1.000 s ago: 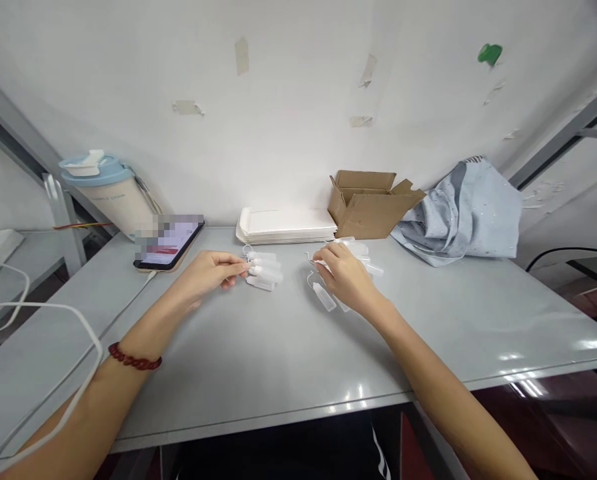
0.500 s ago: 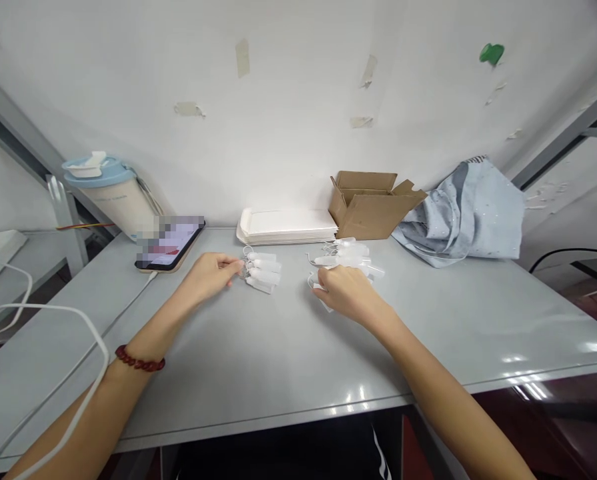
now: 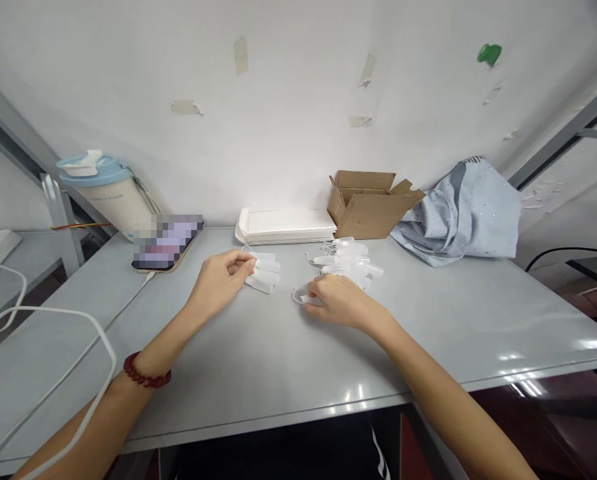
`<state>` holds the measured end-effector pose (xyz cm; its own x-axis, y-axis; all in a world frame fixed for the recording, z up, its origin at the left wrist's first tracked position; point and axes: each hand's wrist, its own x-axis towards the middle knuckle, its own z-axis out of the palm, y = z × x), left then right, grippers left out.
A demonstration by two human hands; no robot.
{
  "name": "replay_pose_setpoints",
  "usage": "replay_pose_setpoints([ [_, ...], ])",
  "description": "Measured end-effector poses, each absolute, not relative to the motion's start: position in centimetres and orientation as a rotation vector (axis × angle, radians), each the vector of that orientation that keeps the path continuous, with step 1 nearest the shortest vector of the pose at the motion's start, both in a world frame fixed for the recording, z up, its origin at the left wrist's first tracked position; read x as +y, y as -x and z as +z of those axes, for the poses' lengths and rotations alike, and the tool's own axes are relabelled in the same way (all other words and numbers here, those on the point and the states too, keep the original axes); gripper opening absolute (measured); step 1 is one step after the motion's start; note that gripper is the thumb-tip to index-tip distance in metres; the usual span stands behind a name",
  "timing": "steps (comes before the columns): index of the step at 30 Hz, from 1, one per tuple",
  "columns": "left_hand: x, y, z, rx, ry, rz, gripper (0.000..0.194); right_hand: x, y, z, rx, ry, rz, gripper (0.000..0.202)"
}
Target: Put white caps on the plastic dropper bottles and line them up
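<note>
- Tabletop (image 3: 288,360), glossy and grey, has its front edge nearest us, and both our forearms reach in over it.
- On our left wrist we wear a dark red beaded bracelet (image 3: 147,373); a white cable (image 3: 109,343) loops across that forearm.
- Our right hand (image 3: 333,300) has its fingers curled, thumb and forefinger pinching a small translucent white bottle (image 3: 304,299) with a white loop (image 3: 296,296) at its left end.
- Our left hand (image 3: 223,279) has thumb and forefinger tips pressed together at the left ends of a row of small translucent white bottles (image 3: 266,269) lying side by side; we cannot tell whether anything is between those tips.
- Just beyond our right hand we see a loose pile of similar bottles (image 3: 351,257), overlapping, some with white loops toward the left.
- To the left of our left hand lies a phone (image 3: 171,243) in a dark-edged case, a white plug at its near end, its screen partly blurred.
- Farther back, against the wall, we have a flat stack of white envelopes (image 3: 288,223), an open brown cardboard box (image 3: 373,213) at its right, and a crumpled pale grey-blue fabric bag (image 3: 473,213) beside the box.
- Behind the phone stands a cream cup with a light blue lid (image 3: 108,193).
- Farthest from us, the white wall (image 3: 298,87) carries scraps of tape and a green patch (image 3: 489,54).
</note>
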<state>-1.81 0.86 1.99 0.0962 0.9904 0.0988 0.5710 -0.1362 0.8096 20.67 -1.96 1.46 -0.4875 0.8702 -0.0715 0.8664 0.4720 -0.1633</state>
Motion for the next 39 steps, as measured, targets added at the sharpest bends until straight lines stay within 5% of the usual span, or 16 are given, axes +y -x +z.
replay_pose_setpoints([
  [9, -0.3, 1.0, 2.0, 1.109, -2.006, 0.513, 0.032, -1.9, -20.6, 1.9, -2.411, 1.181, 0.609, 0.019],
  [17, -0.5, 0.8, 1.3, 1.079, -2.037, 0.503, 0.029, -2.0, -20.6, 2.0, -2.372, 1.217, 0.757, 0.031],
  [39, -0.9, 0.2, 1.7, 0.978, -1.765, 0.549, 0.021, -2.2, -20.8, 2.4, -2.332, 1.208, 1.022, 0.025],
])
